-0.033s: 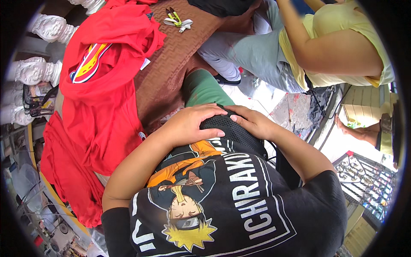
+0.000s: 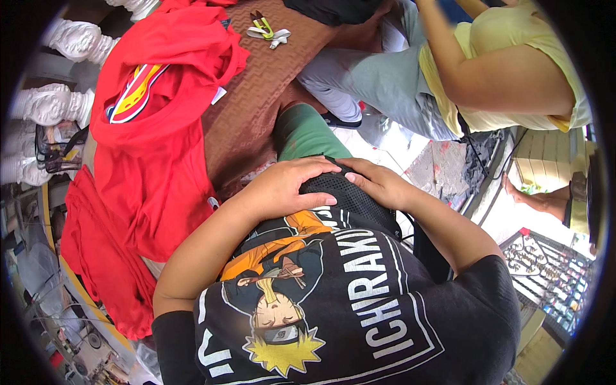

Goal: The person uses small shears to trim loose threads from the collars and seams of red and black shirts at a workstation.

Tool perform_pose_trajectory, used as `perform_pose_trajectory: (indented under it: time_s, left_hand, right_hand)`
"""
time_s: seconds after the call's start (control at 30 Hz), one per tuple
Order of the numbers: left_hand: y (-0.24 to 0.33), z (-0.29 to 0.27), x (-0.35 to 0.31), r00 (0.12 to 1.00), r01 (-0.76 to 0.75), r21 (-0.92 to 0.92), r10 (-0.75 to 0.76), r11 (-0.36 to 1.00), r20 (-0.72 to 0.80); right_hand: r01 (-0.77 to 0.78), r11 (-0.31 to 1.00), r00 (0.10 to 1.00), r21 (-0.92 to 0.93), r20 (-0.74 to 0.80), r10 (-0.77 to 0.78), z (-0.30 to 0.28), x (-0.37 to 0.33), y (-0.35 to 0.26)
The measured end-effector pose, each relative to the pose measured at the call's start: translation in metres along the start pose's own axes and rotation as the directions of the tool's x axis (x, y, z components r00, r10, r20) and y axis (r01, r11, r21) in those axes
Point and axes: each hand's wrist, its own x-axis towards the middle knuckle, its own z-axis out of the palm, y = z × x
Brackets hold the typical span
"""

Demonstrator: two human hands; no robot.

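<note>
My left hand (image 2: 289, 186) lies cupped over a black mesh pouch (image 2: 350, 196) at my waist, fingers together across its top. From the other side my right hand (image 2: 378, 183) presses on the same pouch, its fingertips almost meeting the left ones. Below the hands is my black T-shirt with a cartoon print (image 2: 301, 301). My green trouser leg (image 2: 308, 131) shows just beyond the pouch.
A brown textured table (image 2: 250, 102) runs to the left and ahead, with red T-shirts (image 2: 154, 147) spread over it. Small yellow-green snips (image 2: 266, 29) lie at its far end. A person in a yellow top and grey trousers (image 2: 487, 77) sits close at the upper right.
</note>
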Motion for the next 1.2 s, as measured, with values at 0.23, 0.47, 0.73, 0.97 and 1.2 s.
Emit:
perform_pose_trajectory:
  time_s: [0.23, 0.47, 0.73, 0.97, 1.2]
  left_hand:
    - [0.003, 0.003, 0.001, 1.0, 0.022, -0.023, -0.022, 0.999, -0.021]
    - [0.002, 0.004, 0.003, 1.0, 0.018, -0.018, -0.018, 1.0, -0.008]
    - [0.167, -0.001, 0.0, 0.588, -0.768, 0.139, 0.774, 0.626, -0.235]
    - [0.231, 0.015, 0.034, 0.285, -0.827, 0.443, 0.937, 0.346, -0.2]
    - [0.066, -0.098, -0.049, 0.777, 0.026, 0.409, 0.239, 0.912, -0.582]
  right_hand:
    - [0.017, 0.999, 1.0, -0.027, 0.015, -0.017, -0.002, 0.001, -0.001]
    - [0.044, 0.997, 0.998, 0.061, 0.04, -0.046, -0.005, 0.004, 0.008]
    - [0.274, 0.771, 0.959, -0.576, 0.106, -0.262, -0.091, 0.068, -0.067]
    - [0.44, 0.429, 0.794, -0.789, 0.119, -0.596, -0.121, 0.152, -0.173]
    - [0.372, 0.626, 0.91, -0.685, 0.137, -0.391, -0.068, 0.198, -0.189]
